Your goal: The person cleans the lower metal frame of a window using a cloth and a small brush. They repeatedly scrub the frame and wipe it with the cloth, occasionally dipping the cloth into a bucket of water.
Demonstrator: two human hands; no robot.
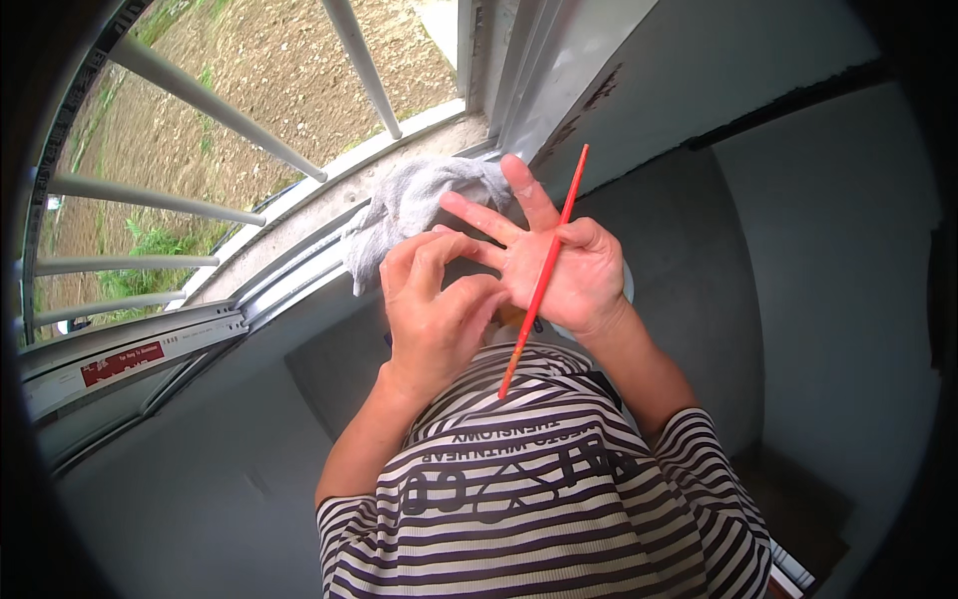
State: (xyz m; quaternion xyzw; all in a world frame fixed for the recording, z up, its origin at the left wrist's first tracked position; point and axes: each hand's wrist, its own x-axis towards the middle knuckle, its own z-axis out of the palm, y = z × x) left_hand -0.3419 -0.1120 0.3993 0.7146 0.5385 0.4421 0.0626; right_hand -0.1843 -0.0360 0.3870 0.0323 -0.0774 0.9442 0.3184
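My right hand (pixel 572 273) is turned palm up, with its fingers spread. A slim red tapered stick (pixel 548 273), like a chopstick, slants across that palm, pinned under the bent thumb. Gold marks show near its lower end, which hangs over my striped shirt (pixel 524 479). My left hand (pixel 434 299) is at the little-finger side of the right one, its fingers curled and thumb bent inward. The left fingertips overlap the lower fingers of my right hand, so whether they grip anything is hidden. Both hands look wet.
A pale grey cloth (pixel 419 198) is draped over the window sill just beyond my hands. White metal bars (pixel 217 112) cross the window opening, with bare soil and plants outside. A sliding frame (pixel 135 359) bearing a red label is at left. A grey wall (pixel 831 224) is at right.
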